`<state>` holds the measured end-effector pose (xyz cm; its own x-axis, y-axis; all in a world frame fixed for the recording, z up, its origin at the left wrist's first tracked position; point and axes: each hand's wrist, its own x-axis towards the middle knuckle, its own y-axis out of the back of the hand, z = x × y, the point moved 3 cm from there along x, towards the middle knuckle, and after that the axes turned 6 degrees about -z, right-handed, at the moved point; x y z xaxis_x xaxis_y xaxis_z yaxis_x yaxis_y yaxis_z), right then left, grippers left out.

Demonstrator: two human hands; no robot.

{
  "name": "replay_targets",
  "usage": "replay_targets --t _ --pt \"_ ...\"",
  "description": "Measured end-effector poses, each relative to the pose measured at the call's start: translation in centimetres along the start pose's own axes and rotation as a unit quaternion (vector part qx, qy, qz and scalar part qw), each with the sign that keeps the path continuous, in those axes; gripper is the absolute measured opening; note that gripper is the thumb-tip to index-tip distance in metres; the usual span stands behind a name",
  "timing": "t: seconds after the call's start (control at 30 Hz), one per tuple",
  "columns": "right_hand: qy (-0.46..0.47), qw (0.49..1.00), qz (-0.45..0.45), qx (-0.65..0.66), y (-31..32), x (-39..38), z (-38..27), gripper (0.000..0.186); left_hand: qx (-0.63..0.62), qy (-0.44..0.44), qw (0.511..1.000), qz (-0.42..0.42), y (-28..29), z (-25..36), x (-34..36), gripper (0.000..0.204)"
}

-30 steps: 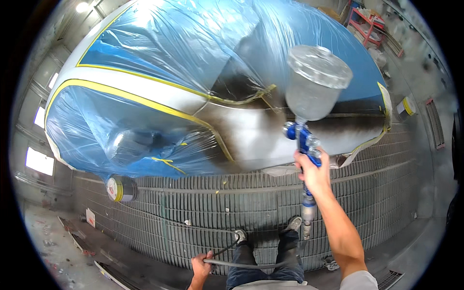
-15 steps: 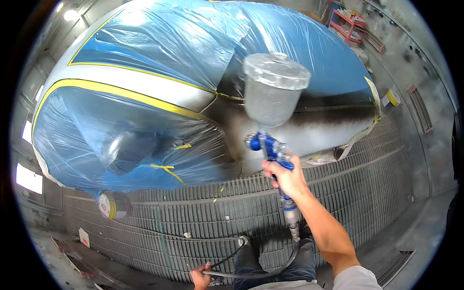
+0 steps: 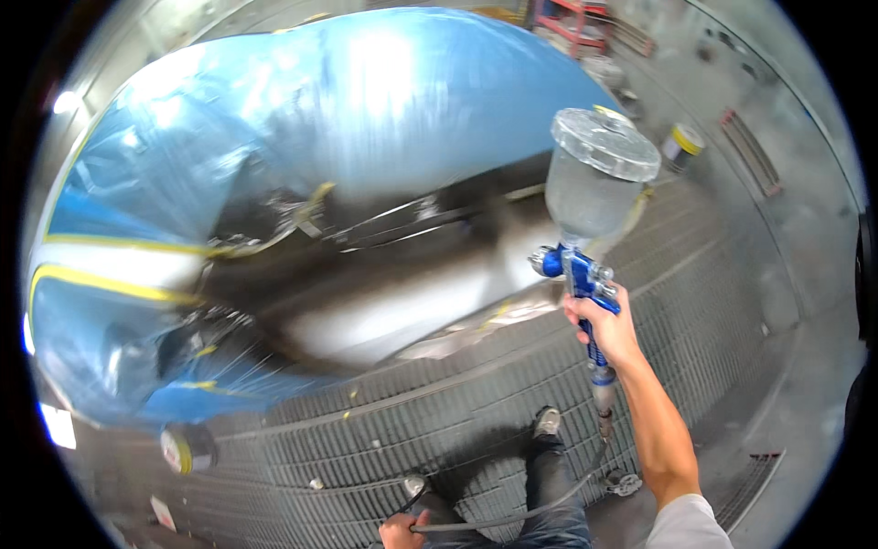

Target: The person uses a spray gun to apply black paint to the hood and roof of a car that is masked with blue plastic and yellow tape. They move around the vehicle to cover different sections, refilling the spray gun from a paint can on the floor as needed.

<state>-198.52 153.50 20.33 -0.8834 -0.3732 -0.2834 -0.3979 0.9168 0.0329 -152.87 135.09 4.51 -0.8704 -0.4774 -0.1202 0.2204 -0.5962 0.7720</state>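
Spray gun held at panel; both grips closed

The right hand [image 3: 604,322] has its grip clamped on the handle of the spray gun [image 3: 578,273]; whether the trigger is pulled cannot be told. The left hand [image 3: 402,531] has its grip closed round the hose [image 3: 485,524]. The gun is in the air, seen against the right part of the floor grating's [image 3: 366,430] far edge, nozzle toward the panel [image 3: 366,320]. For even coverage, it is advisable to hold the nozzle square to the panel, sweep at steady speed, overlap passes and hold the hose off the surface.

Gun: blue body, metal nozzle, cloudy translucent cup on top with a smeared lid. Panel: white band fading softly into dark, bordered by blue masking film [image 3: 384,101] and yellow tape [image 3: 119,282].
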Motion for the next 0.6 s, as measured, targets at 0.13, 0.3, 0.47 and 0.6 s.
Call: replay_targets --t 0.13,0.3,0.47,0.6 --pt "0.027 0.999 0.044 -0.014 9.7 3.0 1.4 0.011 0.011 -0.003 0.999 -0.032 -4.2 7.3 3.3 0.034" --pt "0.065 0.992 0.109 -0.005 19.7 7.0 3.8 0.011 0.042 0.010 0.997 -0.056 -8.8 12.2 6.1 0.041" --pt "0.064 0.978 0.197 -0.009 27.3 10.2 7.5 0.012 0.016 0.032 0.997 -0.068 -11.3 14.2 7.7 0.028" --pt "0.085 0.940 0.317 -0.091 29.0 11.3 10.5 0.015 0.039 0.096 0.990 -0.093 -12.7 10.9 7.5 0.023"
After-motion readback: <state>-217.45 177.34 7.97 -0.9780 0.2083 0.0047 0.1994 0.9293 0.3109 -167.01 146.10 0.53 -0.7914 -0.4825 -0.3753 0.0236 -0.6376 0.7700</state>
